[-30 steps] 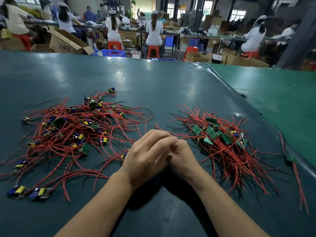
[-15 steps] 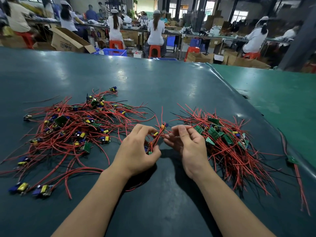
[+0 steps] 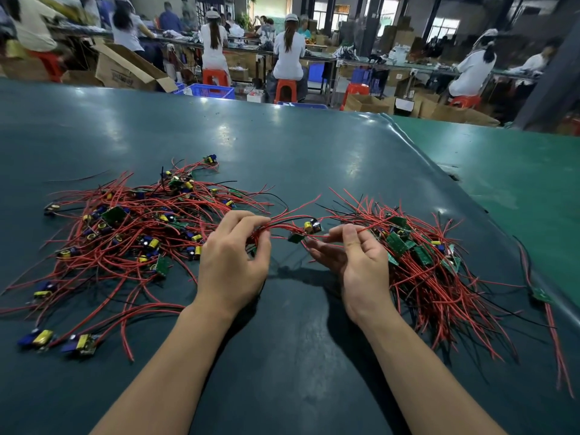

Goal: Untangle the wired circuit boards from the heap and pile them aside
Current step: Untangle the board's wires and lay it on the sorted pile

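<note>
Left hand [image 3: 233,262] pinches a bunch of red wires [image 3: 282,221], right hand [image 3: 357,262] grips their far end, small boards [image 3: 306,231] dangling between heap [image 3: 131,233] and pile [image 3: 420,255].

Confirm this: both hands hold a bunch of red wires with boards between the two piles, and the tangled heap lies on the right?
Not quite. The head view shows the tangled heap on the left; the sorted pile lies on the right. The rest holds: the left hand and right hand hold red wires with boards between the piles.
</note>
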### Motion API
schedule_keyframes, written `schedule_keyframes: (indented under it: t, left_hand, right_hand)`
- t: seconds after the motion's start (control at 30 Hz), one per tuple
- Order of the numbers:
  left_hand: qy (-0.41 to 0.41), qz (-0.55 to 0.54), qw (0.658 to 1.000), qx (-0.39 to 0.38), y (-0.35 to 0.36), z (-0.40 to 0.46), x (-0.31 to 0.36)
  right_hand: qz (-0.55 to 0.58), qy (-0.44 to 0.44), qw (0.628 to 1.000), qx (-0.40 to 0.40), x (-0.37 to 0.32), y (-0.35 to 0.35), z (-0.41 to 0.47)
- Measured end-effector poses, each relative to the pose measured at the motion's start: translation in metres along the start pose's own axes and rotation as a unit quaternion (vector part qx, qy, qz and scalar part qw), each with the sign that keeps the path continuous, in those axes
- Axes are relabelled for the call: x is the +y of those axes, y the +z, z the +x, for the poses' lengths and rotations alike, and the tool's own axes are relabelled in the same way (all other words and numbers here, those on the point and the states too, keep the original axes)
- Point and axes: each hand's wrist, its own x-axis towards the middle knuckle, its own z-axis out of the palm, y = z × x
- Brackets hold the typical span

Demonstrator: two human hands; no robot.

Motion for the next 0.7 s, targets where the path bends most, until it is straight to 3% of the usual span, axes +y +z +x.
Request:
schedule_keyframes:
  t: [0.27, 0.43, 0.5, 0.63, 0.7]
  left_hand:
    - [-0.046, 0.128, 0.99, 0.033, -0.004, 0.003, -0.011]
    - [-0.202, 0.223, 0.944, 0.135, -0.02, 0.011, -0.028]
    - [-0.236, 0.258, 0.928, 0.131, -0.025, 0.011, -0.031]
    - [-0.212, 0.313, 0.925, 0.03, -0.015, 0.005, -0.021]
    - [-0.136, 0.301, 0.942, 0.059, -0.009, 0.006, -0.012]
  right_hand:
    - [0.022, 0.031, 0.999, -0.002, -0.006, 0.002, -0.004]
    - [0.1, 0.041, 0.993, 0.051, -0.023, -0.012, 0.0]
    - [0.14, 0.056, 0.987, 0.053, -0.026, -0.013, 0.0]
    - [0.216, 0.061, 0.973, 0.051, -0.029, -0.012, 0.001]
    - [0.252, 0.054, 0.965, 0.049, -0.031, -0.014, 0.002]
